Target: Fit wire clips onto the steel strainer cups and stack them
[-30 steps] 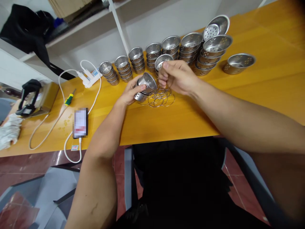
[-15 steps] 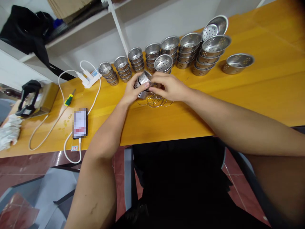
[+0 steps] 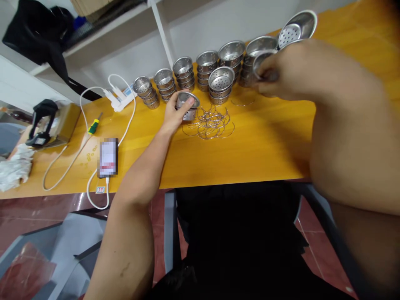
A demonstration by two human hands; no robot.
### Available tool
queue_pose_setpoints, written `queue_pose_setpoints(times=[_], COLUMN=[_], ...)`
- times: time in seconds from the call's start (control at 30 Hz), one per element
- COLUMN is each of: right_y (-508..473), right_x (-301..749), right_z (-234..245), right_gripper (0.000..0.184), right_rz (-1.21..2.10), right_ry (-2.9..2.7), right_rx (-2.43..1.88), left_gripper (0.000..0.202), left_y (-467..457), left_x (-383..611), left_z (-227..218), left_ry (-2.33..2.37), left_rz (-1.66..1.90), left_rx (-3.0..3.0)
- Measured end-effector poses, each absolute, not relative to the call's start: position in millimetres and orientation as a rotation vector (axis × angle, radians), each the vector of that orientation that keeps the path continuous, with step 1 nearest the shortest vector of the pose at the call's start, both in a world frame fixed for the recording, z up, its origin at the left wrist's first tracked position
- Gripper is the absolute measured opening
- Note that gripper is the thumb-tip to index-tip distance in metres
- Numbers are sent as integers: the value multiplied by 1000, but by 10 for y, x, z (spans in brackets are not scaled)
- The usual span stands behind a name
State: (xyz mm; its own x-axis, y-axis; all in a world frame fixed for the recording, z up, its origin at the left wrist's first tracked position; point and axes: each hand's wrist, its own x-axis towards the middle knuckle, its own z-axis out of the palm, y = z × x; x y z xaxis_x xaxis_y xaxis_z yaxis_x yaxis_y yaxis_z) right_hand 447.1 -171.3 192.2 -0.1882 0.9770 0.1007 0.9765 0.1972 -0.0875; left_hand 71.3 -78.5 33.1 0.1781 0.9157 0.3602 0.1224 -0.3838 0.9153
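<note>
My left hand (image 3: 175,113) is closed round a small perforated metal cup (image 3: 188,113), its thumb over the rim; another cup seems to be under it. Over the right side of the table is my right hand (image 3: 289,71), blurred by motion, its fingers closed on the rim of a metal cup (image 3: 261,62). A tangle of thin wire rings (image 3: 212,123) lies just right of my left hand. Behind the rings rises a short stack of perforated cups (image 3: 221,85).
Several stacks of perforated cups (image 3: 183,73) line the table's back edge, with a tilted larger cup (image 3: 296,29) at the right. On the left are a power strip (image 3: 122,98), a screwdriver (image 3: 94,125), a phone (image 3: 108,158) on a white cable and a black scanner-like device (image 3: 42,121).
My right hand has moved away from my left, up and to the right, and now grips a cup. My left hand still holds its cup. The view has shifted slightly.
</note>
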Motion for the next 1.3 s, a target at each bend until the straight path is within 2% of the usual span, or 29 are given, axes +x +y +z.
queue_pose_setpoints(times=[0.1, 0.27, 0.47, 0.6, 0.93, 1.07, 1.17, 1.23, 1.3], right_y=[-1584, -1398, -1304, -1341, -1438, -1477, -1509, -1548, -1604], right_x=[4396, 4126, 4205, 4271, 4175, 4126, 4089, 4081, 4087], right_z=[1726, 1410, 1283, 1312, 1323, 1304, 1331, 1384, 1449], right_gripper=[11, 19, 30, 53, 87, 89, 92, 86, 69], right_rz=[173, 204, 296, 328, 443, 453, 488, 474, 383], right_ry=[-2500, -2364, -2281, -2244, -2333, -2333, -2313, -2275, -2184], right_rx=[-1932, -2026, -1933, -1877, -1872, -1809, -1773, -1778, -1766], left_gripper=[108, 104, 104, 103, 109, 114, 109, 107, 111], left_y=[-761, -794, -864, -857, -748, -669, -648, -647, -649], left_x=[717, 748, 820, 822, 737, 705, 685, 670, 659], left_z=[289, 300, 371, 360, 266, 175, 143, 136, 131], left_ry=[983, 983, 1000, 990, 983, 958, 942, 922, 880], left_rz=[1260, 1239, 1228, 1212, 1254, 1237, 1219, 1209, 1202], left_rx=[1641, 1634, 1632, 1650, 1686, 1727, 1735, 1725, 1703])
